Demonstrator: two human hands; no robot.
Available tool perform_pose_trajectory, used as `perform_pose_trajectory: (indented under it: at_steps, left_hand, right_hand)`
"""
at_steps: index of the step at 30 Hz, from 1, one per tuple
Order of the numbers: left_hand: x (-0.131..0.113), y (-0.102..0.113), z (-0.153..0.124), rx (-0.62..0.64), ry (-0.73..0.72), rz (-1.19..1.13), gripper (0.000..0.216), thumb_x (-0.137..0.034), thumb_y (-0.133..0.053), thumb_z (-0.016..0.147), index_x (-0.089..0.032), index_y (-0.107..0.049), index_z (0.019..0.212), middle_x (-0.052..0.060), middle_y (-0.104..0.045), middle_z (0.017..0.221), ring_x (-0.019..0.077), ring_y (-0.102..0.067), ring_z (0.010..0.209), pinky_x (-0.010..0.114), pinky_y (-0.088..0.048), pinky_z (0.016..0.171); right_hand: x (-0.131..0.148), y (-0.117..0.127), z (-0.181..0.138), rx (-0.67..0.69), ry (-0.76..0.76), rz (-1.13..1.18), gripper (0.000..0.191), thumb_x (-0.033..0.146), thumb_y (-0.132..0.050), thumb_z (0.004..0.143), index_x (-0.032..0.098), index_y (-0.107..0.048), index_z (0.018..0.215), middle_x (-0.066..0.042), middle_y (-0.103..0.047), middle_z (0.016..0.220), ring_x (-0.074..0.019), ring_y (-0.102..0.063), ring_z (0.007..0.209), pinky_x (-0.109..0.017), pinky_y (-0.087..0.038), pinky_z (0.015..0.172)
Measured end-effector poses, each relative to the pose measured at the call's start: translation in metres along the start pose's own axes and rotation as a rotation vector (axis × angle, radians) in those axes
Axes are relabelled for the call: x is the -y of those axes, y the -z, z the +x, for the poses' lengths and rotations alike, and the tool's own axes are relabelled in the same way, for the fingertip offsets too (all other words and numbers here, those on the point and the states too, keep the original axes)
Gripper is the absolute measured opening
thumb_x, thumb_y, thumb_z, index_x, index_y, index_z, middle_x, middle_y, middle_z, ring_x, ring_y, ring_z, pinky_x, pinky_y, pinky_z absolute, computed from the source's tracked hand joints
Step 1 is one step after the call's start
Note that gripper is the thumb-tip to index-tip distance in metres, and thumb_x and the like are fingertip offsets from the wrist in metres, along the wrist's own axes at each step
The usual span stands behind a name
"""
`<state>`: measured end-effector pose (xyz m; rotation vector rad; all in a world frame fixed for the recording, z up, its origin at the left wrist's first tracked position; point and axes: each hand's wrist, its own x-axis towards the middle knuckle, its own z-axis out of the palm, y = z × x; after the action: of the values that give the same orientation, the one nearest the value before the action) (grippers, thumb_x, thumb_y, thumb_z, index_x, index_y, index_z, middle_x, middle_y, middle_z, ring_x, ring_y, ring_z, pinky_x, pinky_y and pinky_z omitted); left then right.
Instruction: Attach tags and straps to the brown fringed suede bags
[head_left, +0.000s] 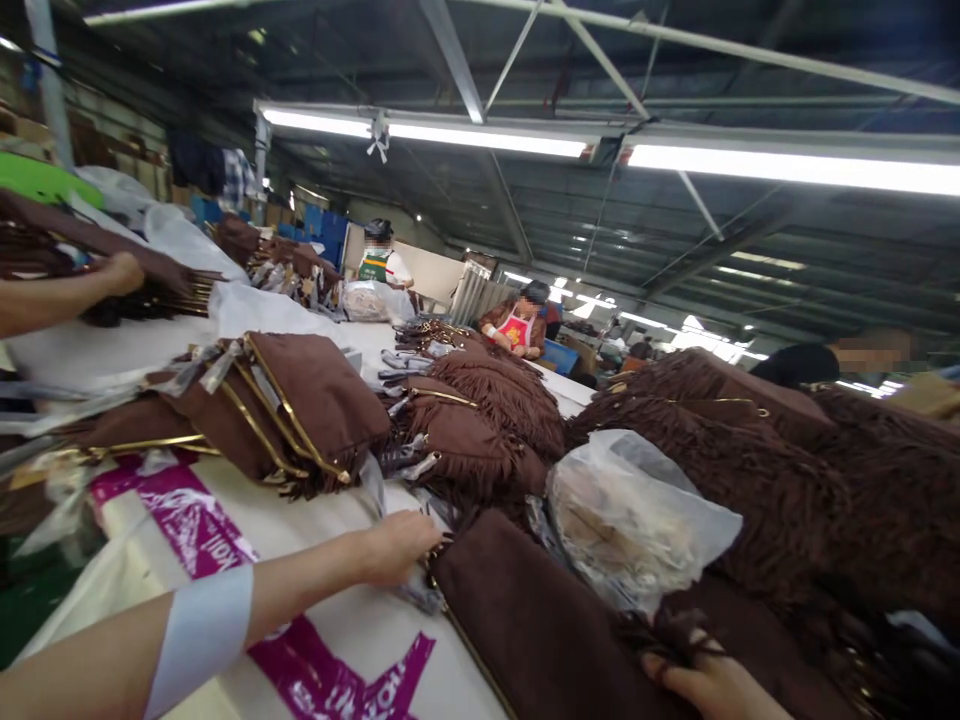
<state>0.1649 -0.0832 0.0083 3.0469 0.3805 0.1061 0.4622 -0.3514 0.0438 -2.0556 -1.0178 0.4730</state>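
A dark brown fringed bag (525,610) with a gold zip along its edge lies slanted on the table in front of me. My left hand (405,545) is closed at its far left corner, by the metal fitting; a white band wraps that forearm. At the lower right, my right hand (709,680) has its fingers closed round the bag's dark fringe, partly hidden by the strands. Just beyond the bag rests a clear plastic bag (637,510) with beige and brown contents.
Brown zipped bags (315,400) are stacked at left, fringed bags (480,420) at centre, and a tall fringed heap (735,450) at right. Purple printed tape (195,520) crosses the white table. Another person's hand (120,275) touches bags at far left. Two people work farther back.
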Motion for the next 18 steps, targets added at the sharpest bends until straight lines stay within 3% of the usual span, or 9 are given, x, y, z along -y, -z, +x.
perform_pose_trajectory:
  at_steps: [2, 4, 6, 7, 9, 11, 13, 15, 18]
  left_hand:
    - [0.000, 0.003, -0.018, 0.045, 0.001, -0.018, 0.025, -0.003, -0.062, 0.065, -0.020, -0.064, 0.082, 0.005, -0.071, 0.084, 0.0254, -0.067, 0.084, 0.029, -0.053, 0.072]
    - [0.002, 0.008, -0.037, 0.076, -0.002, -0.079, 0.024, -0.004, -0.060, 0.067, -0.022, -0.065, 0.083, 0.002, -0.071, 0.082, 0.0235, -0.067, 0.084, 0.028, -0.053, 0.072]
    - [0.003, 0.015, -0.053, 0.066, -0.015, -0.183, 0.032, -0.004, -0.057, 0.071, -0.022, -0.065, 0.096, 0.002, -0.070, 0.095, 0.0218, -0.066, 0.091, 0.028, -0.053, 0.080]
    - [0.003, 0.018, -0.059, 0.037, -0.035, -0.231, 0.039, -0.003, -0.057, 0.071, -0.021, -0.063, 0.105, 0.004, -0.067, 0.106, 0.0216, -0.064, 0.098, 0.029, -0.052, 0.086]
    - [-0.001, 0.022, -0.063, -0.038, -0.103, -0.274, 0.055, -0.002, -0.057, 0.070, -0.020, -0.056, 0.122, 0.009, -0.058, 0.128, 0.0238, -0.057, 0.114, 0.033, -0.047, 0.099]
    - [-0.007, 0.022, -0.059, -0.072, -0.213, -0.268, 0.064, -0.005, -0.061, 0.070, -0.021, -0.052, 0.132, 0.011, -0.049, 0.140, 0.0274, -0.050, 0.123, 0.039, -0.041, 0.106]
    - [-0.013, 0.018, -0.053, -0.054, -0.325, -0.259, 0.060, -0.010, -0.064, 0.073, -0.025, -0.055, 0.131, 0.009, -0.050, 0.141, 0.0287, -0.051, 0.121, 0.041, -0.041, 0.104]
    - [-0.016, 0.013, -0.047, -0.041, -0.398, -0.278, 0.048, -0.012, -0.061, 0.078, -0.027, -0.062, 0.124, 0.007, -0.056, 0.135, 0.0266, -0.053, 0.116, 0.039, -0.043, 0.101]
    - [-0.012, 0.006, -0.044, -0.076, -0.418, -0.342, 0.035, -0.013, -0.055, 0.085, -0.028, -0.067, 0.114, 0.005, -0.063, 0.124, 0.0236, -0.053, 0.110, 0.035, -0.043, 0.097]
  right_hand:
    - [0.008, -0.001, 0.008, -0.048, 0.117, -0.187, 0.026, 0.041, -0.064, 0.063, 0.022, -0.074, 0.076, -0.011, -0.074, 0.081, -0.0352, -0.069, 0.085, -0.042, -0.055, 0.076]
    - [0.019, -0.012, 0.006, -0.190, 0.263, -0.442, 0.032, 0.039, -0.055, 0.069, 0.020, -0.073, 0.087, -0.015, -0.073, 0.093, -0.0371, -0.068, 0.089, -0.047, -0.054, 0.079]
    - [0.035, -0.036, -0.006, -0.342, 0.458, -0.639, 0.035, 0.035, -0.046, 0.078, 0.019, -0.071, 0.098, -0.017, -0.071, 0.105, -0.0366, -0.067, 0.094, -0.050, -0.053, 0.083]
    - [0.046, -0.052, -0.014, -0.337, 0.567, -0.662, 0.035, 0.032, -0.044, 0.084, 0.020, -0.069, 0.104, -0.016, -0.071, 0.109, -0.0341, -0.067, 0.098, -0.047, -0.053, 0.085]
    - [0.069, -0.091, -0.034, -0.136, 0.802, -0.595, 0.033, 0.018, -0.039, 0.089, 0.024, -0.065, 0.109, -0.008, -0.074, 0.105, -0.0223, -0.070, 0.094, -0.029, -0.056, 0.080]
    - [0.093, -0.133, -0.054, 0.153, 0.974, -0.591, 0.039, 0.007, -0.040, 0.088, 0.023, -0.062, 0.115, -0.006, -0.072, 0.113, -0.0193, -0.071, 0.095, -0.024, -0.056, 0.081]
    - [0.112, -0.171, -0.067, 0.277, 1.048, -0.682, 0.028, 0.005, -0.047, 0.087, 0.021, -0.063, 0.104, -0.004, -0.074, 0.099, -0.0198, -0.072, 0.072, -0.024, -0.057, 0.058]
    - [0.123, -0.196, -0.074, 0.263, 1.055, -0.802, 0.015, 0.009, -0.055, 0.089, 0.019, -0.062, 0.099, -0.003, -0.071, 0.087, -0.0202, -0.068, 0.058, -0.025, -0.052, 0.044]
    - [0.129, -0.210, -0.075, 0.176, 1.027, -0.902, 0.006, 0.016, -0.059, 0.091, 0.019, -0.059, 0.096, -0.002, -0.069, 0.083, -0.0213, -0.066, 0.054, -0.027, -0.052, 0.040]
